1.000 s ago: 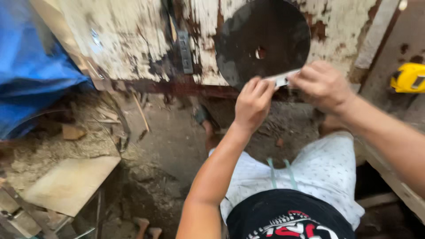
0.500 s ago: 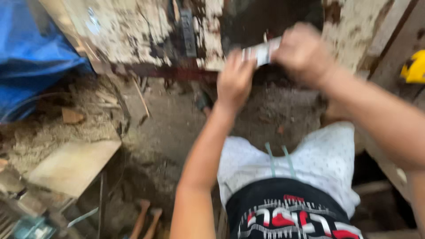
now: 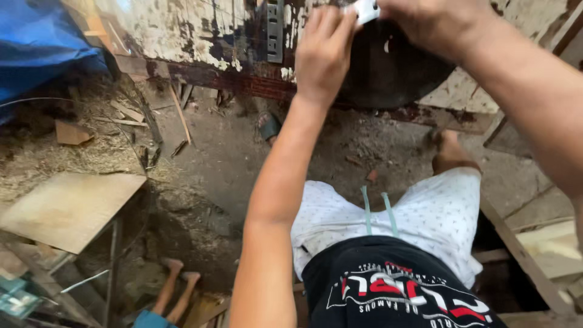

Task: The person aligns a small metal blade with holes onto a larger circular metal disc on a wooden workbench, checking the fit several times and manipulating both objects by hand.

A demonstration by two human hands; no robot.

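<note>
board left of legs, disc ahead

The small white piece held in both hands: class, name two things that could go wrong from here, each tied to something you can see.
1. The left hand and right hand only pinch the white piece by fingertips, so it might slip and be lost in the debris on the ground.
2. Both hands work right at the dark disc, so knuckles could scrape it.
</note>
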